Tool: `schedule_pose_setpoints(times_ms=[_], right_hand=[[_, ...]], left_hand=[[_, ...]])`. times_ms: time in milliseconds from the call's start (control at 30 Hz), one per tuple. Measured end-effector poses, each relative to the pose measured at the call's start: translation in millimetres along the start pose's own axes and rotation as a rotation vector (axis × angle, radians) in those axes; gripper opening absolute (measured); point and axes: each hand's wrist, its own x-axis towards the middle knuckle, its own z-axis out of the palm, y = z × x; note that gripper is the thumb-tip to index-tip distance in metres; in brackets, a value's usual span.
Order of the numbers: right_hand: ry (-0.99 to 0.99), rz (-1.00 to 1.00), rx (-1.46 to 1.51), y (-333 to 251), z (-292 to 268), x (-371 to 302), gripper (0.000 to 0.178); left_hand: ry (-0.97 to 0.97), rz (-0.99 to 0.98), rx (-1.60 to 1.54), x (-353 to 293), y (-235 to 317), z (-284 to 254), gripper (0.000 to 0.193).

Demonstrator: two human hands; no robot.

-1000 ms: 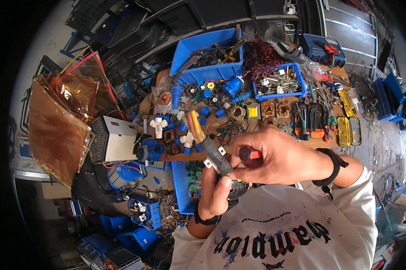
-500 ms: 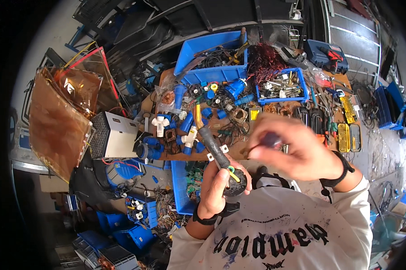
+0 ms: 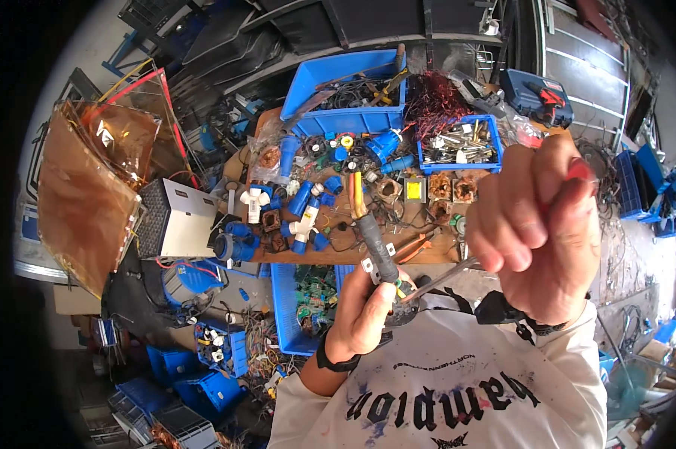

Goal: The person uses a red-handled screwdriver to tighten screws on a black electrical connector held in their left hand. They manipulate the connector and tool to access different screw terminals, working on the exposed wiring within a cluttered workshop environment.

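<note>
My left hand (image 3: 362, 320) is closed around the end of a thick black cable (image 3: 377, 247), whose far end shows bare yellow and brown-toned wires. At its near end is a round black connector part (image 3: 402, 314) with a yellow-green wire, partly hidden by my fingers. Raised at the right, my right hand (image 3: 540, 224) is closed on a screwdriver with a reddish handle. From below its fingers the screwdriver's metal shaft (image 3: 444, 279) slants down to the connector part, where its tip meets or lies over it; exact contact cannot be told.
Behind my hands, a wooden bench (image 3: 338, 253) carries blue and white pipe-like fittings (image 3: 305, 224). At its back stand a large blue bin (image 3: 345, 120) of cables and a blue tray (image 3: 458, 142) of metal parts. Another blue bin (image 3: 285, 314) with green circuit boards sits left of my left hand.
My right hand has swung right and turned, bringing the screwdriver's shaft into view over the connector part. My left hand still holds the cable, shifted slightly to the right.
</note>
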Motion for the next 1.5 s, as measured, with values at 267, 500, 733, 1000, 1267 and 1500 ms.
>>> schedule_pose_setpoints(times_ms=[267,500,733,1000,1267,1500], right_hand=[[-0.007,0.008,-0.078,9,4,2,0.029],[-0.073,0.088,-0.105,9,5,10,0.024],[-0.144,0.113,-0.028,14,1,17,0.024],[-0.311,0.167,0.011,14,-7,26,0.029],[-0.21,0.295,-0.208,0,-1,19,0.029],[0.003,0.121,-0.534,-11,2,13,0.043]], left_hand=[[-0.038,-0.038,0.027,-1,4,-4,0.033],[-0.001,-0.031,-0.039,-1,1,-1,0.034],[-0.115,-0.103,-0.036,0,-1,-11,0.032],[-0.156,-0.098,-0.121,0,5,-7,0.032],[-0.12,-0.132,-0.144,-3,8,-2,0.043],[-0.126,-0.16,-0.19,-7,7,-3,0.037]])
